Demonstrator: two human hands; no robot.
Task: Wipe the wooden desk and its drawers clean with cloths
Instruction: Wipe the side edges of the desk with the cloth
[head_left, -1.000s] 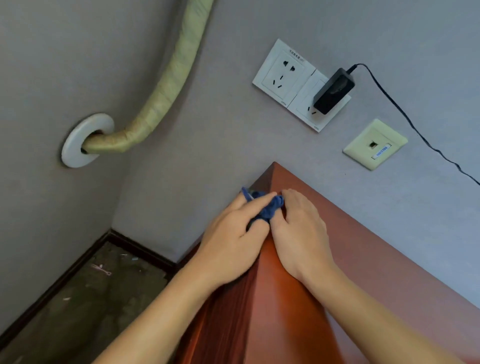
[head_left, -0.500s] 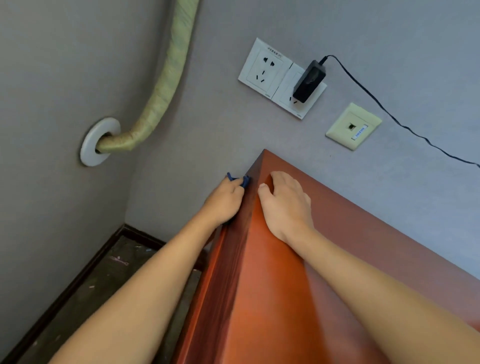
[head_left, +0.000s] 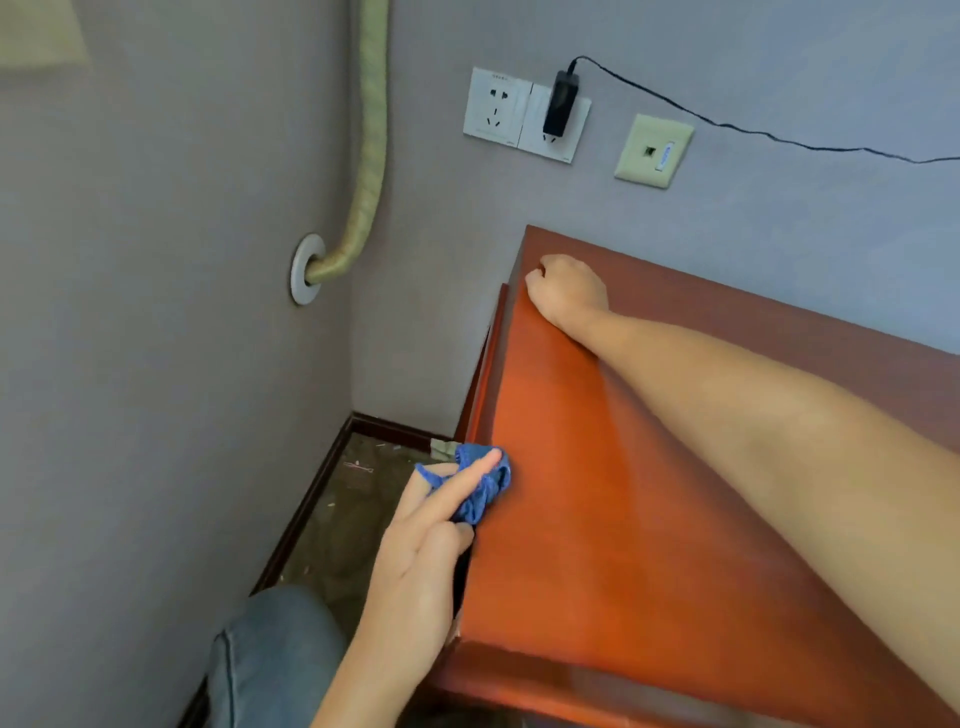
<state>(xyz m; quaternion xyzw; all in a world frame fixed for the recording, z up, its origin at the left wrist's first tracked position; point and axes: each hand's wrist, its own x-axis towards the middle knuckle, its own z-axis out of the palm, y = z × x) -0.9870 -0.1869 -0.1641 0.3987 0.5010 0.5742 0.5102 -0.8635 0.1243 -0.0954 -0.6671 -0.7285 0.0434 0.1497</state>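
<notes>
1. Cloth (head_left: 480, 488): blue, crumpled; pressed against the left edge of the desk (head_left: 623, 519), about midway along that edge; partly over the side face, which drops out of sight.
2. Left hand (head_left: 421, 561): holds the cloth at the left edge; index finger extended straight over the cloth with its tip on the fabric; a second finger extended beside it, slightly apart; the remaining fingers and thumb are hidden, so how they lie cannot be told.
3. Desk: reddish-brown wood, glossy top; far-left corner near the wall (head_left: 779, 218); near-left corner just beside the left wrist.
4. Right hand (head_left: 566, 291): rests on the desk top near the far-left corner; fingers curled under, knuckles up; holds nothing visible; forearm lies across the top toward the right edge of view.
5. Wall: grey; double socket (head_left: 498, 106) above the far corner; black adapter (head_left: 560, 101) plugged into its right half; cable (head_left: 753, 130) runs off to the right; data port plate (head_left: 653, 150) just right of the socket.
6. Wrapped pipe (head_left: 371, 156): descends the room corner; enters a white collar (head_left: 304, 270) in the left wall.
7. Floor (head_left: 353, 514): dark, littered; dark skirting along both walls; a denim-clad knee (head_left: 270, 660) at bottom left.
</notes>
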